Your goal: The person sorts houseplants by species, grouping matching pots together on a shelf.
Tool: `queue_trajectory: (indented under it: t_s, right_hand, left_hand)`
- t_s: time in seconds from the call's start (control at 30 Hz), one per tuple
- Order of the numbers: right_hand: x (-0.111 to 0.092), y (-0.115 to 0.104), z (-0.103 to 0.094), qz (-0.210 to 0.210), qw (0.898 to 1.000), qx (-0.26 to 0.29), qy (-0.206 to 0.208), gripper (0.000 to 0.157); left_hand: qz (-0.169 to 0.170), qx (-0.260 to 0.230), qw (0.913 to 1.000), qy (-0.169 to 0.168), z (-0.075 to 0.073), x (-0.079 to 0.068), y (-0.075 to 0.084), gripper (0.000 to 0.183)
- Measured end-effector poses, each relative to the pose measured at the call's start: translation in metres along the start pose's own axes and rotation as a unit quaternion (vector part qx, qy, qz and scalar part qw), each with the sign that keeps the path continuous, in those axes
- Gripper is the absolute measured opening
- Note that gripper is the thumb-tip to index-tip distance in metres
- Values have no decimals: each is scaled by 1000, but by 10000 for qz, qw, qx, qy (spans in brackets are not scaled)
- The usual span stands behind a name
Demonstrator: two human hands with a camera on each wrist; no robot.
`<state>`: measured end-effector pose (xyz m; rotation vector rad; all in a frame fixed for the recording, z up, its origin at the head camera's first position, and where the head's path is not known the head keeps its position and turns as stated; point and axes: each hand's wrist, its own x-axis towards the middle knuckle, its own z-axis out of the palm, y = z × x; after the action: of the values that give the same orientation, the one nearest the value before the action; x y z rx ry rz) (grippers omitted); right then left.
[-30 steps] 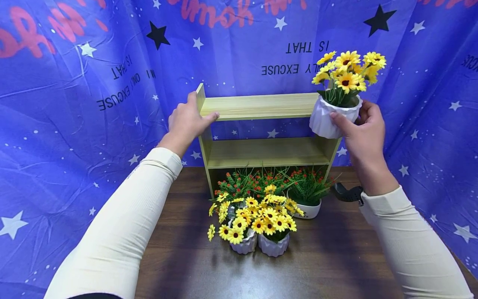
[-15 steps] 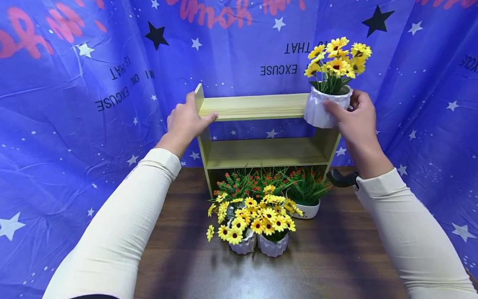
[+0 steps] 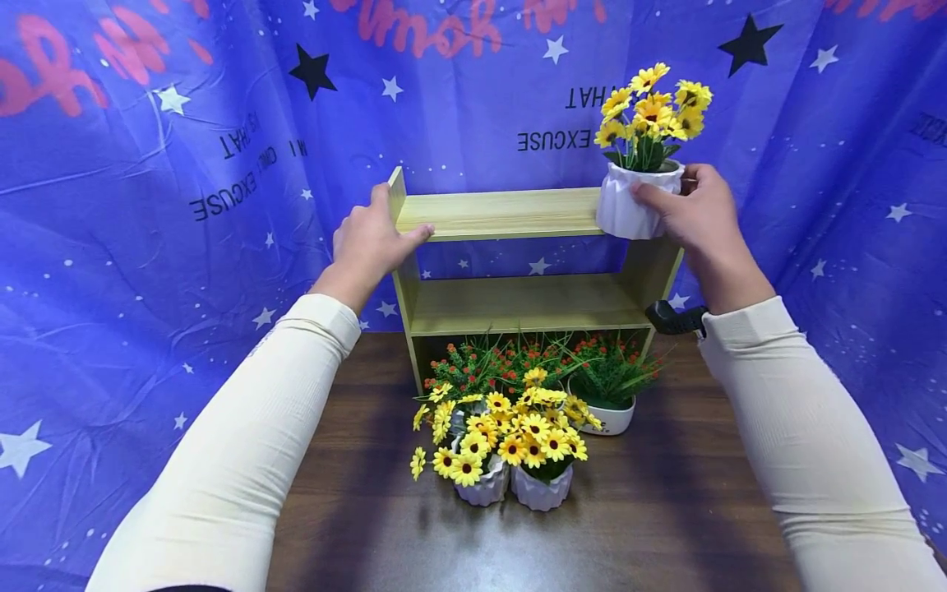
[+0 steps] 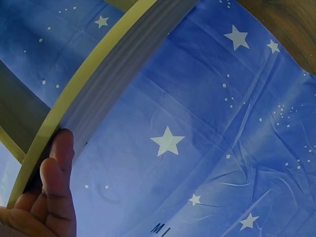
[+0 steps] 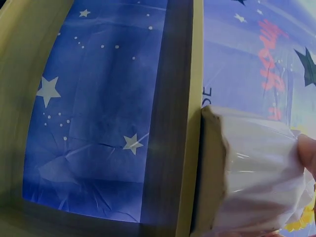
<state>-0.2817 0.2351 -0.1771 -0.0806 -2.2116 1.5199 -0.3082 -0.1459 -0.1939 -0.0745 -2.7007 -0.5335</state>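
With thumb and fingers my right hand (image 3: 706, 218) pinches the rim of a white ridged pot (image 3: 627, 205) of yellow artificial flowers (image 3: 653, 111). The potted plant stays upright at the right end of the top board of a small wooden shelf (image 3: 503, 215). In the right wrist view the pot's underside (image 5: 213, 168) lies close along the board's front edge. My left hand (image 3: 370, 240) grips the shelf's upper left corner, thumb over the top board. The left wrist view has its fingers (image 4: 60, 187) against the outer face of the side panel (image 4: 94, 79).
Two more white pots (image 3: 542, 489) of yellow flowers stand on the brown table (image 3: 629, 526) before the shelf. Behind them are red-berried green plants (image 3: 462, 366), one in a white oval pot (image 3: 612, 418). A blue star-printed curtain (image 3: 148, 271) hangs behind and at both sides.
My right hand has carried the flower pot left and away from me, over the right end of the top board. The left hand has kept its hold on the shelf.
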Motion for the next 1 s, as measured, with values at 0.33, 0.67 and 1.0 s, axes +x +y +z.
queue_trajectory:
  t_s: [0.33,0.67,1.0]
  right_hand:
    - [20,-2,6,291,9994,-31,-199,72]
    - [32,-3,14,350,9990,-22,-270,75]
    - [39,-1,21,420,9990,-126,-99,75]
  left_hand:
    - [-39,73,9999,-79,-1,0,2,93]
    - [-71,68,9999,-88,-1,0,1,92]
    - [-125,30,9998,-130,-1,0,2,89]
